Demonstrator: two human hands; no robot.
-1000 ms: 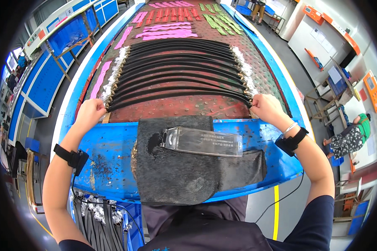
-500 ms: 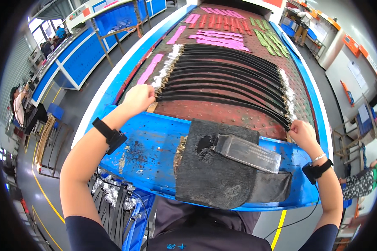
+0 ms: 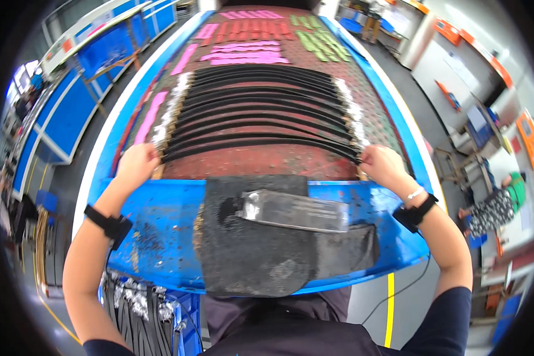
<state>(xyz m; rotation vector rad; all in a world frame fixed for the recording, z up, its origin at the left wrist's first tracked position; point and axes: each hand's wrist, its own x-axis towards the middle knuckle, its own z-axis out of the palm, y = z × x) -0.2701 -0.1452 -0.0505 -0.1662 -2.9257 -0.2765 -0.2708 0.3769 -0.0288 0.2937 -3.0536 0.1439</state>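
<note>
A row of long black strips (image 3: 258, 102) with whitish ends lies crosswise on the reddish-brown conveyor belt (image 3: 255, 168). My left hand (image 3: 139, 165) is closed in a pinch at the left end of the nearest black strip (image 3: 243, 140). At its right end, my right hand (image 3: 387, 168) pinches in the same way. Between my hands the strip bows slightly away from me. My fingers cover both of its ends, so the exact grip is hidden.
Before me, a blue tray (image 3: 154, 237) holds a black mat (image 3: 249, 261) with a clear-wrapped flat block (image 3: 299, 211) on it. Farther up the belt lie pink strips (image 3: 246, 53), red strips (image 3: 249, 28) and green strips (image 3: 321, 47). Below left, more black strips (image 3: 139, 320) hang in a blue crate.
My view has turned, so the belt and strips sit farther left and more level. Both hands stay closed at the ends of the nearest strip.
</note>
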